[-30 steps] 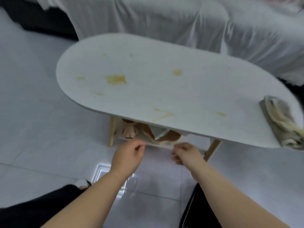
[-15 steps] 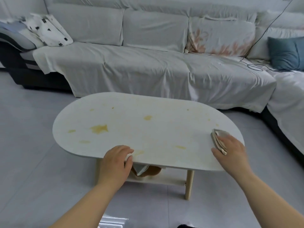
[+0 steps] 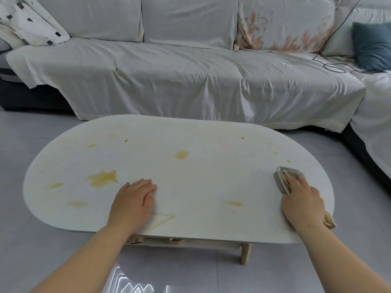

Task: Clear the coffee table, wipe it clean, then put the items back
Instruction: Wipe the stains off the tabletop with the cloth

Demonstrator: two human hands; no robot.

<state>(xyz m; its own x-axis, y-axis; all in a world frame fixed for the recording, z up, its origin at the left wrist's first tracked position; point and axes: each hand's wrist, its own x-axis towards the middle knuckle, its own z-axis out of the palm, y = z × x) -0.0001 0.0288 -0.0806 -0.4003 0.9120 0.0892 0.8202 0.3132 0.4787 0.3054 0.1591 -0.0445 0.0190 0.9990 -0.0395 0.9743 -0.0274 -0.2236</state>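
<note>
One table point(image 3: 211, 132) is carrying one cloth point(image 3: 281, 179) at its right end, about twelve yellow stains point(image 3: 102, 177), and two hands: left hand point(image 3: 133, 203) and right hand point(image 3: 302, 203).

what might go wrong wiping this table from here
1. The cloth under the right hand sits near the right end of the table, with the biggest stain far to the left; wiping across may smear the yellow marks rather than lift them.
2. The left hand rests flat next to a streak by the front edge and may pick up residue.

Matt stained tabletop point(image 3: 211, 176), wooden leg point(image 3: 245, 253)
</note>
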